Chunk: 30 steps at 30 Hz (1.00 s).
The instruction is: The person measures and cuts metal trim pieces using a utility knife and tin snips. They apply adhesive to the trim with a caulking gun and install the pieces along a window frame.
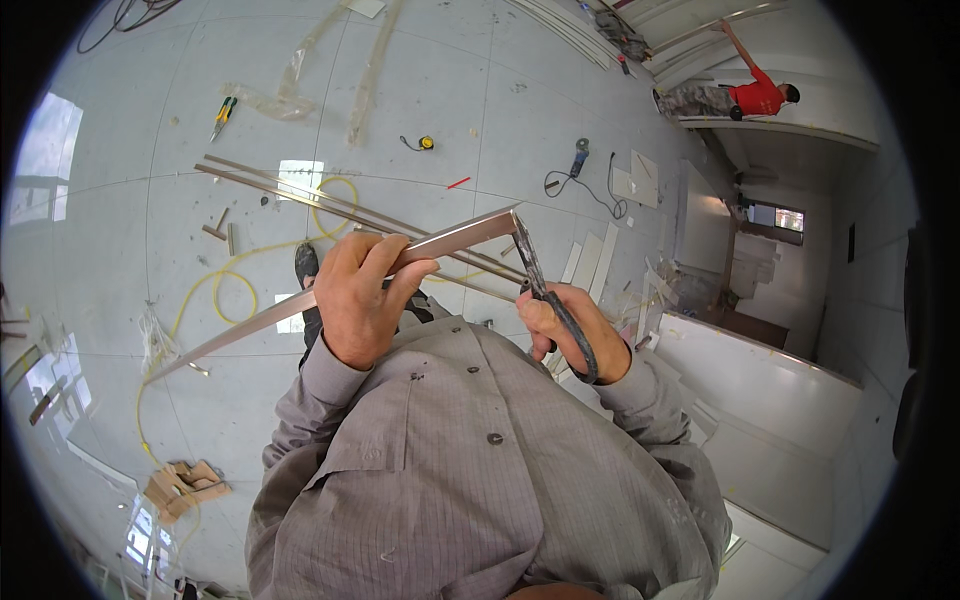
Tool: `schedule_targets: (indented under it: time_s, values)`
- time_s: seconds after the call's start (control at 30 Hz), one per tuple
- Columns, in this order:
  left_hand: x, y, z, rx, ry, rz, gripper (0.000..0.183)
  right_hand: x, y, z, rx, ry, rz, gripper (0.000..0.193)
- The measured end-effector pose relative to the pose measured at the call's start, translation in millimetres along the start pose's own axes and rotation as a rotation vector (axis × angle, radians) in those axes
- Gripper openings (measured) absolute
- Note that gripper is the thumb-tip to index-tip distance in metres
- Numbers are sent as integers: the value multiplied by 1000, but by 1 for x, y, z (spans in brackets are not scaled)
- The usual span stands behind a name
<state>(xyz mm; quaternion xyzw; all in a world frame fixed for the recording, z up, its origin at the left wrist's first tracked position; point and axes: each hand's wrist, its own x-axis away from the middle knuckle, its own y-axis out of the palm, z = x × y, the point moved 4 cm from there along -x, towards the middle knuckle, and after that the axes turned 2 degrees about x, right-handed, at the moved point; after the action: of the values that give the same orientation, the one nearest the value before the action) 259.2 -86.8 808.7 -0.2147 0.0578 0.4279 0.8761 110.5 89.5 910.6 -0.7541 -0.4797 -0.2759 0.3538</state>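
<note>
My left hand (368, 290) is closed around a long, thin brownish metallic trim strip (465, 236), which slants from the lower left up to its right end in front of my chest. My right hand (578, 328) grips a pair of dark, worn snips (530, 255), their looped handle curving around the outside of the hand. The tips of the snips touch the strip's right end. Whether the blades are apart there is too small to tell. Beneath the strip, more long, narrow trim strips (280, 190) lie on the floor.
Yellow hose (218, 290) loops over the tiled floor (420, 60) at left. Further off lie green-handled pliers (222, 118), a yellow tape measure (426, 143) and a corded angle grinder (580, 155). White panels (750, 370) stand at right. Another person in red (760, 95) reaches toward long strips.
</note>
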Motion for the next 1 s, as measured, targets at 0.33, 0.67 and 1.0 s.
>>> schedule_targets:
  time_s: [0.33,0.67,1.0]
  values:
    - [3,0,2,-3,-4,-18,33,2,-1,3,7,-7,14,59]
    - [4,2,4,-11,36,-14,30,3,-1,8,24,4,3,60]
    - [0,3,3,39,25,-75,26,1,-8,10,46,-34,-19,55]
